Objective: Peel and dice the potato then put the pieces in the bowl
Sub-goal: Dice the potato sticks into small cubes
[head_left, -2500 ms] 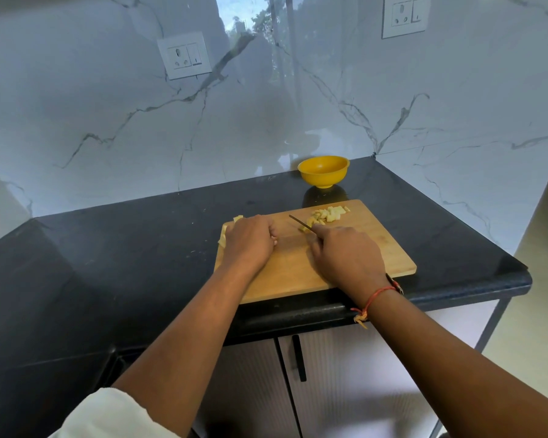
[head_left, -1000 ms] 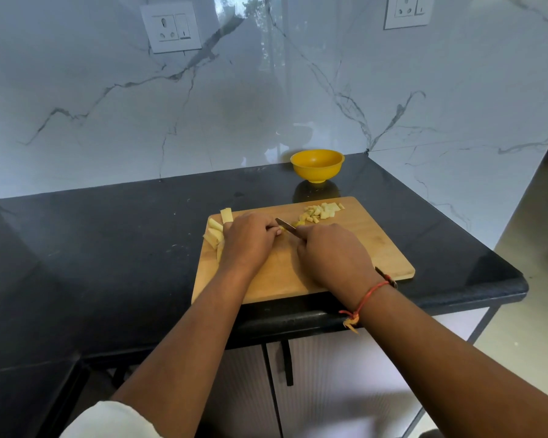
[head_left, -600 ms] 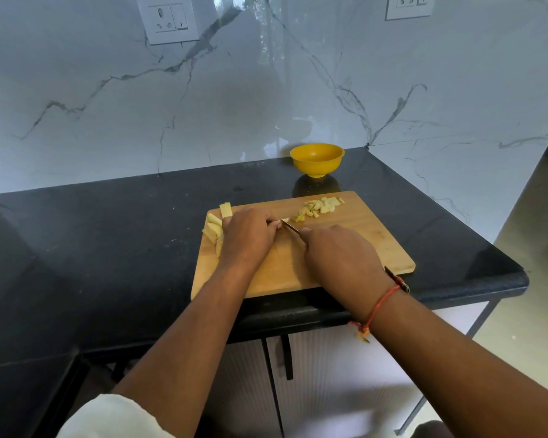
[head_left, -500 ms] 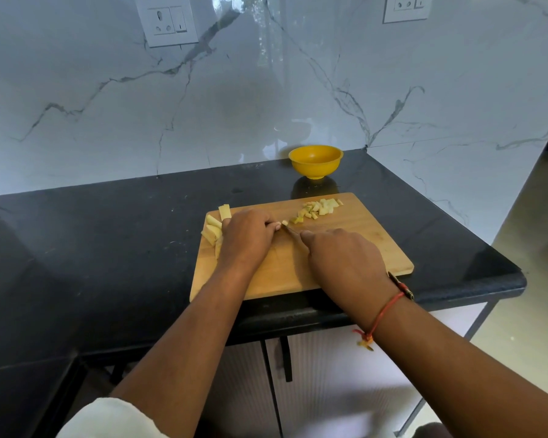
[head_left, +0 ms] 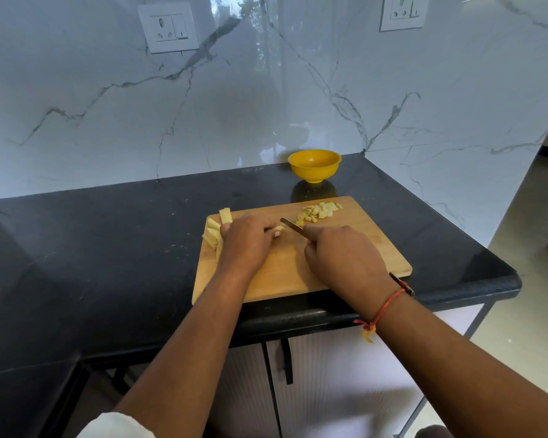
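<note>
The right hand [head_left: 345, 257], a red thread [head_left: 383, 308] at its wrist, is curled round the handle of a knife [head_left: 291, 225]; the left hand [head_left: 247, 240] presses curled fingers on a potato strip [head_left: 279, 228], whose end shows just left of the blade; both work on a wooden cutting board [head_left: 377, 248] on the black surface [head_left: 108, 248]; uncut potato sticks [head_left: 214, 232] lie at the board's left edge; diced pieces [head_left: 320, 211] are heaped at its far side; beyond the board stands the yellow bowl [head_left: 314, 165], by the marble wall.
</note>
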Available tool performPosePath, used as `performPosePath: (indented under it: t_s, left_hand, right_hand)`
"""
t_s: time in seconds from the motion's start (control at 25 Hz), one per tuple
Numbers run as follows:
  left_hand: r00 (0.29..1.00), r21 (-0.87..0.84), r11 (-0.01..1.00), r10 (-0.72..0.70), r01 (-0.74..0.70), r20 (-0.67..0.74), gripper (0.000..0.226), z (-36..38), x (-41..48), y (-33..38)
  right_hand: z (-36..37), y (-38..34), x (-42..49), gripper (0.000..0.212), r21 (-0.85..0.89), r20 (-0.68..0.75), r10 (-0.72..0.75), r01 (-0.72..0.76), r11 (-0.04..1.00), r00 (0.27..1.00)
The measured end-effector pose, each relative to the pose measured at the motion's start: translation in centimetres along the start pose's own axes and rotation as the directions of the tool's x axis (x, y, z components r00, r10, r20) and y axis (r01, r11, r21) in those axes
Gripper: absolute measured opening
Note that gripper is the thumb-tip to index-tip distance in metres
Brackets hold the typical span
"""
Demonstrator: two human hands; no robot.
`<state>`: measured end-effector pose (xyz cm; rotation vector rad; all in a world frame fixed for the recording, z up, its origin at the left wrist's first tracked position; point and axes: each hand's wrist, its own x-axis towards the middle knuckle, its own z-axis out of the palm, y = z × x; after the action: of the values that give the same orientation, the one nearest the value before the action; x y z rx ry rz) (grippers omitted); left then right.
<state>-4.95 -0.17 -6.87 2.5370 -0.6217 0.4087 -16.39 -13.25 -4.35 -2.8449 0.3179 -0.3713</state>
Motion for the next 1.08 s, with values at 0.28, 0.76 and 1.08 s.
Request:
performPosePath:
  t_s: [0.28,0.76,1.08]
  left_hand:
    - [0.999,-0.163,0.986,-0.039,0.034,-0.027,0.017,0.4,0.0,-0.4]
    - [0.996,-0.222,0.974,-0.066,0.050,-0.065,0.025,0.4,0.0,-0.2]
    - [0.998,-0.208,0.977,-0.053,0.042,-0.045,0.023,0.2,0.0,-0.2]
  right_hand:
    - [0.4,-0.6,0.8,0.035,0.033,-0.039,-0.016,0.017,0.999,0.999]
    - [1.7,-1.4,1.7,0.032,0.051,0.110,0.050,-0.056,0.997,0.993]
    - [0.4,-0.3,-0.9,0.048,-0.168,0.038,-0.019,0.025,0.985,0.999]
